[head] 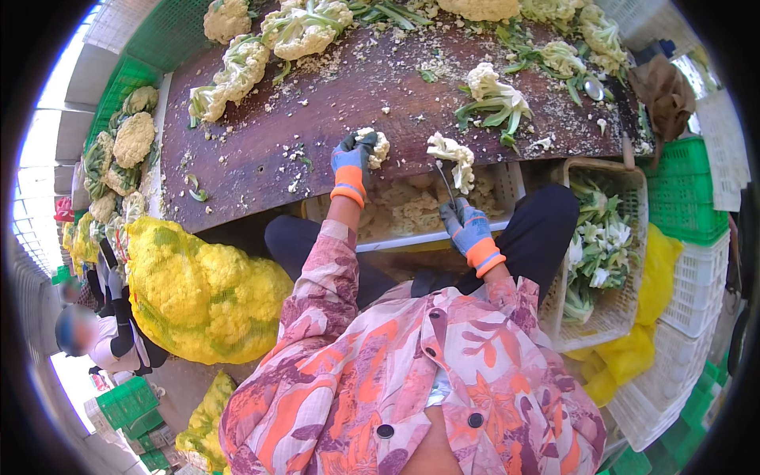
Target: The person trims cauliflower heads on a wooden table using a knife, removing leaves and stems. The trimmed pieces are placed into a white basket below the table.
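Observation:
My left hand [352, 160], in a blue-grey glove with an orange cuff, is closed around a cauliflower piece [377, 148] over the near edge of the dark table [285, 124]. In my right hand [466, 225], gloved alike, is a thin metal knife [444, 181] pointing away from me; its handle is hidden by the fingers. Another cauliflower piece [454, 159] is at the blade's tip, near the table edge; whether it touches the blade I cannot tell. Below, between my knees, a white crate [436, 233] holds cut florets. A leafy cauliflower piece [496, 98] lies farther back.
Yellow mesh sack [202, 291] of cauliflower stands at left; cauliflower heads [134, 140] lie beyond it. At right, a white crate [638, 273] holds leaves and trimmings beside a green crate [683, 190]. A metal lid-like object [593, 88] lies on the table. A person [107, 338] is at far left.

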Motion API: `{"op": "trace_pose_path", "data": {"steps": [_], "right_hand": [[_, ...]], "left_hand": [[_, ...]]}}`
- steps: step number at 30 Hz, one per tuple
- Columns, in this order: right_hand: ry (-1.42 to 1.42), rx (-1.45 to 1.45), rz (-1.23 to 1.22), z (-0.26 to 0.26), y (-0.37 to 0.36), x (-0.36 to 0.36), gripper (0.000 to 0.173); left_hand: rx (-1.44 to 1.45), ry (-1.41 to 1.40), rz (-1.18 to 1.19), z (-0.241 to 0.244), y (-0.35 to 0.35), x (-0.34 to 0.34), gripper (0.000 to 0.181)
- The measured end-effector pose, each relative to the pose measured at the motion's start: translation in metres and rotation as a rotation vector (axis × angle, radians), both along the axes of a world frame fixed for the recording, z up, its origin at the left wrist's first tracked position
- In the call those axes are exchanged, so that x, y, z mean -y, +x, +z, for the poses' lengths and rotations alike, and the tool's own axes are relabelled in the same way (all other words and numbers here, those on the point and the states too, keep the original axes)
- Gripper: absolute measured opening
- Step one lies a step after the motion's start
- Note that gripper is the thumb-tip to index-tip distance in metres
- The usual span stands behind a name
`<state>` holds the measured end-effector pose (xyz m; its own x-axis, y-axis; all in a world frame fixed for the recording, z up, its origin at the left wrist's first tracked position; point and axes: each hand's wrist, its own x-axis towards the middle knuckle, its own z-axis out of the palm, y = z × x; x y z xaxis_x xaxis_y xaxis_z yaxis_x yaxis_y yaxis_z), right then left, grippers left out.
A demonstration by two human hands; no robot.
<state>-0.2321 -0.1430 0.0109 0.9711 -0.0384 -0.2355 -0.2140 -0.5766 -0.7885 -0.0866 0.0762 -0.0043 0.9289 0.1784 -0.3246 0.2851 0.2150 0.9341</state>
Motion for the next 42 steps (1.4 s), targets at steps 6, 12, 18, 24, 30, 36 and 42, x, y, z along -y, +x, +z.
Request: {"op": "trace_pose_path", "data": {"steps": [6,12,18,24,30,36,42], "right_hand": [[0.145,0.102,0.017,0.006,0.007,-0.017,0.030],[0.326,-0.043,-0.073,-0.006,0.019,-0.025,0.027],[0.215,0.099,-0.026,0.005,0.024,-0.031,0.026],[0.301,-0.068,-0.120,-0.022,0.034,-0.032,0.030],[0.045,-0.030,-0.223,-0.030,0.006,-0.001,0.034],[0.091,-0.097,-0.332,-0.006,-0.013,0.024,0.035],[0.149,-0.075,-0.371,0.012,0.004,0.045,0.035]], "left_hand": [[0.025,0.104,0.082,0.011,-0.006,0.006,0.041],[-0.013,-0.015,0.110,0.020,-0.005,0.011,0.031],[-0.042,-0.034,0.112,0.011,-0.013,0.021,0.022],[-0.042,0.064,-0.200,0.034,-0.039,0.040,0.022],[-0.060,0.053,-1.032,0.069,-0.026,0.037,0.041],[0.575,0.755,-0.760,0.073,0.087,0.146,0.060],[0.470,0.805,-0.812,0.015,0.140,0.190,0.061]]}}
